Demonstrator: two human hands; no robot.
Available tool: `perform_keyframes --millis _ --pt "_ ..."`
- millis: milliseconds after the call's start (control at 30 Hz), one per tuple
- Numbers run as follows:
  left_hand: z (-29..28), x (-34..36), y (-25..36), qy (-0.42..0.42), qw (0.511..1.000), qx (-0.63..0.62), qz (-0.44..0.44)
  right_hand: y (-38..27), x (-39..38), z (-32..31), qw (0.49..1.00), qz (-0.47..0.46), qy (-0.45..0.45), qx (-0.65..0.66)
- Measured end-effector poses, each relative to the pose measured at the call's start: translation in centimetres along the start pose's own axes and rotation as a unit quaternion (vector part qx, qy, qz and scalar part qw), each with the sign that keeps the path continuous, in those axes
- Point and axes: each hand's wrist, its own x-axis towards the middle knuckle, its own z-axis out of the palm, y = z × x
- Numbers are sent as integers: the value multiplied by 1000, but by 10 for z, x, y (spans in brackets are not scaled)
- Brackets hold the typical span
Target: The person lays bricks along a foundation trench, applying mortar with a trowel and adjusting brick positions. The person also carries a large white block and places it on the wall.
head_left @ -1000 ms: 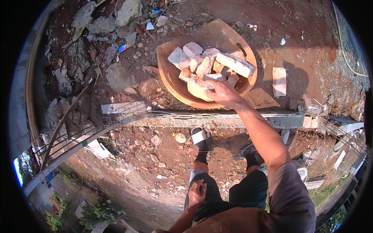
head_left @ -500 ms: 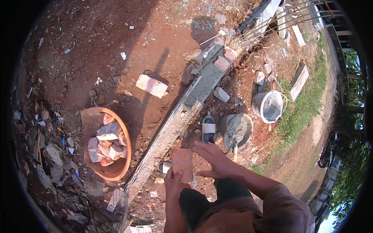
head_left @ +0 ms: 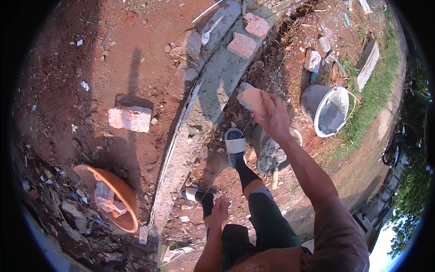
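My right hand (head_left: 272,113) grips a reddish brick piece (head_left: 249,99) out ahead of me, over the dirt beside a concrete footing (head_left: 206,102) wet with grey mortar. Two brick pieces (head_left: 241,45) sit on the footing further forward, and a white-handled trowel (head_left: 210,31) lies near them. Below the held brick is a bucket of mortar (head_left: 272,152) with a handle sticking out, partly hidden by my arm. My left hand (head_left: 220,208) is low by my legs, fingers curled; whatever may be inside it is hidden.
An orange basin (head_left: 129,213) of rubble stands at lower left. A loose brick (head_left: 130,119) lies on the dirt left of the footing. A white bucket (head_left: 312,102) of grey mix stands at right, near a plank (head_left: 368,63), with grass beyond. My sandalled feet (head_left: 235,147) are below my hands.
My right hand went from the basin to holding a brick with my left, then carried it forward alone. My left hand dropped away. The view swung right toward the footing and buckets.
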Motion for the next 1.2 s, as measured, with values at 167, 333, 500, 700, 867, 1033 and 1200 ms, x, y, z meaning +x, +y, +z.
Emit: perform_keyframes --millis 167,333,500,700,867,1033,1200 --pt "-33 -34 -43 33 980 176 -84 21 117 85 996 -40 67 -43" --pt "-60 -40 -91 104 970 202 -85 21 130 112 993 -68 84 -53" --pt "-48 -26 -67 79 975 183 -96 34 127 119 995 -73 12 -67" --pt "-33 -12 -87 59 982 157 -87 43 143 104 990 -106 -12 -89" --pt "-34 -21 -93 87 976 181 -83 28 144 107 991 -89 -36 -94" --pt "-23 -46 -86 71 953 225 -190 54 109 72 994 -65 2 -82" --pt "-43 -99 -109 184 962 197 34 66 -32 -20 956 243 156 57"
